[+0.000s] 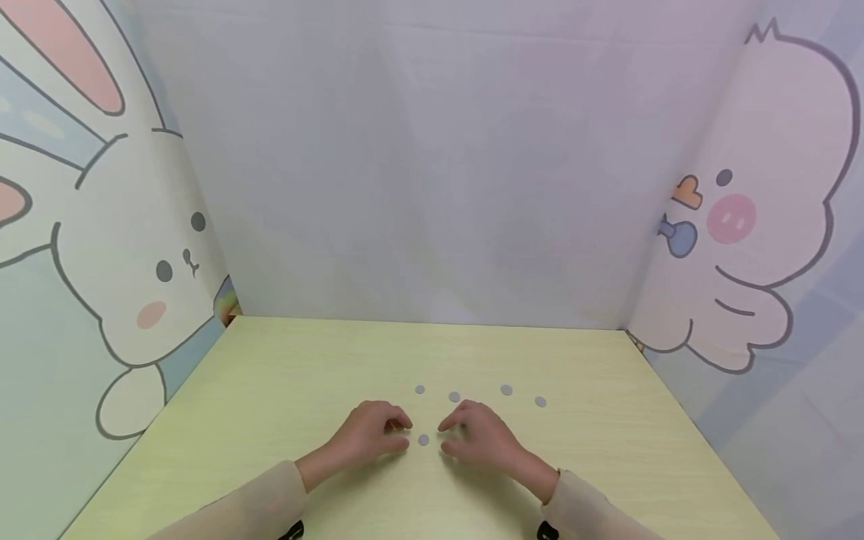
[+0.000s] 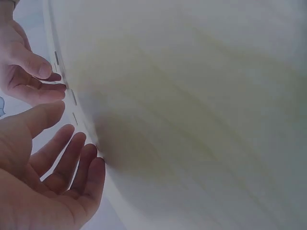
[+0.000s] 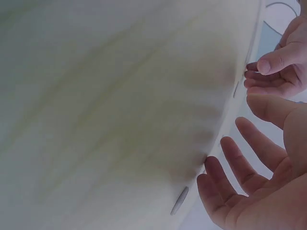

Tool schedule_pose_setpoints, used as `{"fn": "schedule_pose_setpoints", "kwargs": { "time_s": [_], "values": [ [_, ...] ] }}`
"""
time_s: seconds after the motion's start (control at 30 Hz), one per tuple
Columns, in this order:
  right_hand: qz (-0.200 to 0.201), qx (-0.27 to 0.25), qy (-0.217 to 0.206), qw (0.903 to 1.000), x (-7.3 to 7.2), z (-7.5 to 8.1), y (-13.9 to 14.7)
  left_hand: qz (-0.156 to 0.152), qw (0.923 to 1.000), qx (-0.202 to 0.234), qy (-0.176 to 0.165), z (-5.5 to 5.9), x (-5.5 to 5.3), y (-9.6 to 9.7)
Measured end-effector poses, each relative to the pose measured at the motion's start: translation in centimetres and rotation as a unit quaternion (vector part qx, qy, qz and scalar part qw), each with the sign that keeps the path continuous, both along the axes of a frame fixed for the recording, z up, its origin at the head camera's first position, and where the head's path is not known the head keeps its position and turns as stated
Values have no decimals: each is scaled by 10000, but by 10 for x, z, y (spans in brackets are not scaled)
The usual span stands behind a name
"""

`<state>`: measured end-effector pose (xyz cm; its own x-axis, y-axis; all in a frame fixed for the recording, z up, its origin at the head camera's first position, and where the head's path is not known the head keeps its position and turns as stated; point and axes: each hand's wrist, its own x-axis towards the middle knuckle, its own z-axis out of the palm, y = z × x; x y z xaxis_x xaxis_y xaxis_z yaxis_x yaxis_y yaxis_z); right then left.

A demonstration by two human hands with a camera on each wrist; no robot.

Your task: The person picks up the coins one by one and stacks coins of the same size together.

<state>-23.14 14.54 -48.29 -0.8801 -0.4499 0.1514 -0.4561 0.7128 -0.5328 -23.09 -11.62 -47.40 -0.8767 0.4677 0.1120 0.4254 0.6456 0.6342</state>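
A small grey coin-like disc lies flat on the pale yellow table between the two hands. To its left is the left hand, thumb and fingers apart and loosely curved, holding nothing. The right hand mirrors it on the other side, its thumb and fingers also parted around bare air. In the left wrist view the left fingers bend gently close over the tabletop. The right wrist view has the right fingers near the surface, with a grey disc seen almost edge-on beside them.
Beyond the hands, several more grey discs lie spread on the table: one far left, one just past the right hand, and two farther right. Cloth curtains with cartoon animals enclose the back and sides.
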Motion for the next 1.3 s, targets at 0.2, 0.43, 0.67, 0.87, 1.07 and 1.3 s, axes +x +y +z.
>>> {"fn": "schedule_pose_setpoints", "kwargs": {
  "time_s": [0.2, 0.43, 0.67, 0.87, 1.07, 1.3],
  "values": [
    [78, 209, 154, 9996, 0, 3, -8, -4, 9998, -79, 200, -2, -2, 3],
    [165, 432, 282, 9985, -4, 4, -16, -20, 9996, -92, 255, -3, -1, 9],
    [149, 414, 320, 9985, -8, 3, -21, 24, 9996, -29, 289, -3, -1, 12],
    [132, 306, 288, 9990, -10, 0, -24, 61, 9994, -23, 346, -6, -3, 14],
    [113, 119, 166, 9997, -8, 2, -26, 31, 9991, 59, 415, -8, -5, 16],
    [106, 57, 105, 9999, -11, 1, -30, 43, 9990, 128, 420, -8, -5, 17]
  ]
}}
